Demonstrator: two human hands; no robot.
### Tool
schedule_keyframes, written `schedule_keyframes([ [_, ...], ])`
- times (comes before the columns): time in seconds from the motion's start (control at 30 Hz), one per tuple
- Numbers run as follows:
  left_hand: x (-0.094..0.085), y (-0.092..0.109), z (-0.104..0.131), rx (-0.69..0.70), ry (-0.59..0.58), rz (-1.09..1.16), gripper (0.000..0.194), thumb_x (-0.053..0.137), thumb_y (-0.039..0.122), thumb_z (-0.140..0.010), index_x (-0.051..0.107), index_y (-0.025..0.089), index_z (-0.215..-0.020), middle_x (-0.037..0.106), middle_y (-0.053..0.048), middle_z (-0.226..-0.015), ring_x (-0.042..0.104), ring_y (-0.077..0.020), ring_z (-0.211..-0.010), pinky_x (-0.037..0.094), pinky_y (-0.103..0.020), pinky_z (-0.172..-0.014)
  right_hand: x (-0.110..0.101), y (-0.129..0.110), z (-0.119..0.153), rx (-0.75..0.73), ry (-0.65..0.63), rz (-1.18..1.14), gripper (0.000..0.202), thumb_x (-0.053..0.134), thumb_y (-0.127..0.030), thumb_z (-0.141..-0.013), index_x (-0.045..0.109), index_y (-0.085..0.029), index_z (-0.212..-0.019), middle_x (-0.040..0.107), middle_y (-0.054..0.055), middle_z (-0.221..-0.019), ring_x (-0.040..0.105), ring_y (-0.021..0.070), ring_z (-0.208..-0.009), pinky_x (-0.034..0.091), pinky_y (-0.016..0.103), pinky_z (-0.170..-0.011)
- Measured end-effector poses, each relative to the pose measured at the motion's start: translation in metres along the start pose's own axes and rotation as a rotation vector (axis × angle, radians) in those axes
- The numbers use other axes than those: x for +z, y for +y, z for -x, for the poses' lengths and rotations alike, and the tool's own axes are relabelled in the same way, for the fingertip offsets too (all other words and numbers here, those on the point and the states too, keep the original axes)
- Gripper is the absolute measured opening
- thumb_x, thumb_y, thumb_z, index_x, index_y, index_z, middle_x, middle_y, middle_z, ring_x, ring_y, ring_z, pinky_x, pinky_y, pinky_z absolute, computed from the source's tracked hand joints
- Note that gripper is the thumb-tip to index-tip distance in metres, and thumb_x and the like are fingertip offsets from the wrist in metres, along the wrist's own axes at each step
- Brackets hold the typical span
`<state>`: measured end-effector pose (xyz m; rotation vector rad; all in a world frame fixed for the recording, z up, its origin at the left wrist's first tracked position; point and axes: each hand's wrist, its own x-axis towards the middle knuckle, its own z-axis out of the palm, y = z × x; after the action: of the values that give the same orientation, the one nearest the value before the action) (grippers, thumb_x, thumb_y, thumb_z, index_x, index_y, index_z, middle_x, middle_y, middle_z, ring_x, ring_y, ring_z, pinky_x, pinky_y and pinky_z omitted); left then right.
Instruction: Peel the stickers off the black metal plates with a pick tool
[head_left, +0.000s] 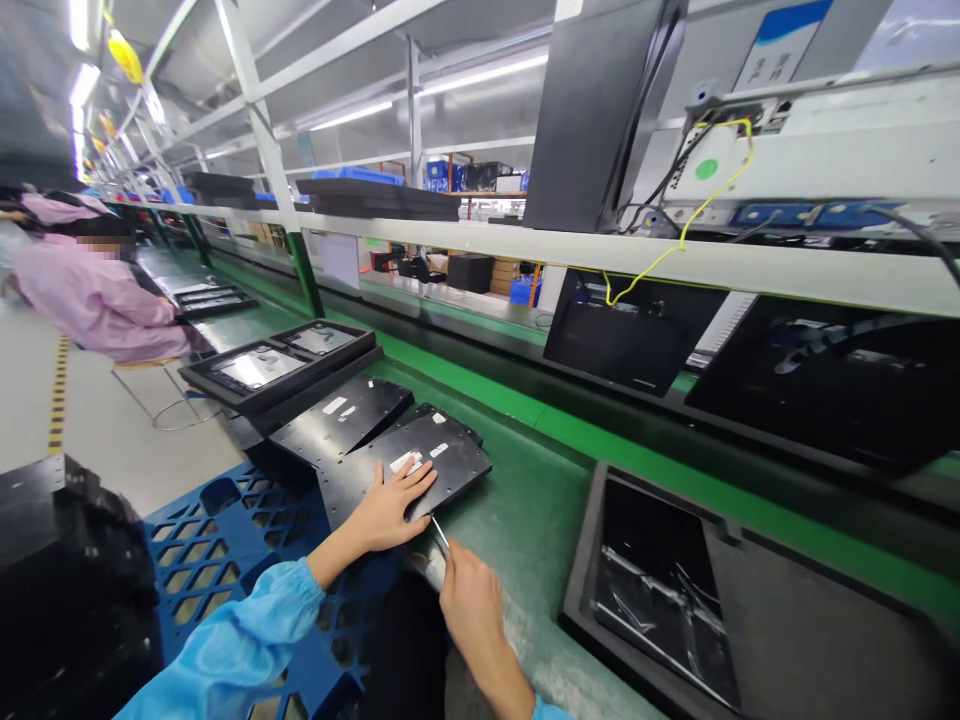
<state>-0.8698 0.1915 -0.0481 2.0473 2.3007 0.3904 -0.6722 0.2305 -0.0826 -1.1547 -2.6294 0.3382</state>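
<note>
While it lies at the near edge of the green conveyor belt (525,510), the black panel (420,465) carries small white stickers whose print is too small to read. On it the left hand (390,510) rests flat with fingers spread, pressing beside one sticker. Just below, the right hand (469,600) is closed in a pinch around a thin metal tool (439,533), its tip touching the panel's near edge. A second black panel (341,415) with white labels lies just behind, partly under the first. Beyond it sit stacked black trays (277,370) holding glossy screens. To the right on the belt a black foam tray (675,590) holds a dark sheet. Below the belt's edge stands a blue plastic pallet (217,540). Far left, a person in a pink coat (90,300) sits at the line. Overhead, a yellow cable (705,205) hangs across the white rail; the blue sign above bears unreadable writing.
</note>
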Motion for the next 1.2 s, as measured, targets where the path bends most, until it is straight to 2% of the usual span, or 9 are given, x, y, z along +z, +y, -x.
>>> schedule_keyframes([
  [0.13, -0.001, -0.001, 0.001, 0.004, -0.019, 0.002, 0.078, 0.053, 0.056, -0.093, 0.031, 0.021, -0.159, 0.021, -0.006, -0.167, 0.011, -0.0356, -0.156, 0.005, -0.079, -0.116, 0.033, -0.001, 0.007, 0.015, 0.106, -0.017, 0.042, 0.046, -0.006, -0.100, 0.062, -0.016, -0.138, 0.074, 0.008, -0.108, 0.073, 0.0273, -0.091, 0.055, 0.033, -0.075],
  [0.3, -0.013, 0.000, -0.008, 0.016, -0.067, -0.022, 0.078, 0.061, 0.043, -0.089, 0.034, 0.018, -0.157, 0.027, -0.012, -0.165, 0.018, -0.0389, -0.154, 0.018, -0.080, -0.113, 0.057, -0.007, 0.008, 0.026, 0.236, -0.014, 0.050, 0.048, 0.003, -0.091, 0.064, -0.011, -0.136, 0.075, 0.010, -0.102, 0.073, 0.0272, -0.081, 0.057, 0.034, -0.070],
  [0.43, -0.021, 0.005, -0.019, 0.066, -0.104, -0.105, 0.076, 0.069, 0.034, -0.079, 0.048, 0.013, -0.149, 0.041, -0.020, -0.158, 0.037, -0.0441, -0.144, 0.044, -0.067, -0.106, 0.049, -0.019, 0.009, 0.115, 0.143, 0.017, 0.053, 0.046, 0.002, -0.093, 0.061, -0.016, -0.140, 0.074, 0.007, -0.096, 0.073, 0.0288, -0.081, 0.059, 0.038, -0.068],
  [0.5, -0.022, 0.007, -0.022, 0.088, -0.105, -0.155, 0.075, 0.069, 0.030, -0.077, 0.050, 0.010, -0.147, 0.044, -0.023, -0.154, 0.042, -0.0446, -0.140, 0.049, -0.061, -0.103, 0.042, -0.023, 0.011, 0.140, 0.086, 0.013, 0.054, 0.042, 0.001, -0.095, 0.058, -0.018, -0.143, 0.074, 0.008, -0.100, 0.073, 0.0285, -0.084, 0.060, 0.038, -0.072],
  [0.67, -0.023, 0.009, -0.021, 0.086, -0.125, -0.199, 0.077, 0.063, 0.025, -0.077, 0.047, 0.007, -0.149, 0.043, -0.024, -0.155, 0.044, -0.0443, -0.139, 0.049, -0.057, -0.105, 0.027, -0.028, 0.013, 0.178, -0.028, 0.000, 0.062, 0.035, 0.004, -0.092, 0.052, -0.016, -0.149, 0.073, 0.011, -0.107, 0.073, 0.0312, -0.091, 0.060, 0.044, -0.080],
  [0.9, -0.022, 0.009, -0.021, 0.069, -0.165, -0.211, 0.079, 0.060, 0.024, -0.076, 0.045, 0.010, -0.152, 0.040, -0.023, -0.157, 0.042, -0.0420, -0.142, 0.047, -0.054, -0.107, 0.022, -0.033, 0.015, 0.207, -0.085, -0.018, 0.068, 0.033, 0.007, -0.089, 0.048, -0.016, -0.151, 0.072, 0.012, -0.114, 0.072, 0.0324, -0.096, 0.060, 0.049, -0.084],
  [1.0, -0.039, 0.005, -0.019, 0.070, -0.134, -0.140, 0.078, 0.059, 0.028, -0.078, 0.045, 0.011, -0.153, 0.051, -0.021, -0.150, 0.053, -0.0381, -0.133, 0.049, -0.044, -0.103, 0.020, -0.034, 0.016, 0.218, -0.095, -0.023, 0.069, 0.032, 0.008, -0.088, 0.048, -0.015, -0.151, 0.071, 0.012, -0.115, 0.071, 0.0324, -0.096, 0.061, 0.049, -0.084],
  [1.1, -0.072, -0.002, -0.020, 0.050, -0.109, -0.026, 0.075, 0.052, 0.034, -0.084, 0.041, 0.015, -0.156, 0.075, -0.010, -0.108, 0.071, -0.0271, -0.092, 0.052, -0.033, -0.083, 0.020, -0.034, 0.015, 0.201, -0.099, -0.034, 0.068, 0.032, 0.008, -0.089, 0.047, -0.014, -0.151, 0.072, 0.013, -0.113, 0.072, 0.0333, -0.095, 0.061, 0.050, -0.083],
  [1.2, -0.106, -0.014, -0.024, 0.059, -0.144, -0.079, 0.067, 0.046, 0.033, -0.085, 0.051, 0.015, -0.150, 0.074, -0.006, -0.085, 0.069, -0.0236, -0.076, 0.048, -0.028, -0.072, 0.022, -0.032, 0.012, 0.181, -0.087, -0.049, 0.067, 0.029, 0.008, -0.090, 0.047, -0.013, -0.151, 0.072, 0.014, -0.113, 0.072, 0.0341, -0.093, 0.061, 0.051, -0.082],
])
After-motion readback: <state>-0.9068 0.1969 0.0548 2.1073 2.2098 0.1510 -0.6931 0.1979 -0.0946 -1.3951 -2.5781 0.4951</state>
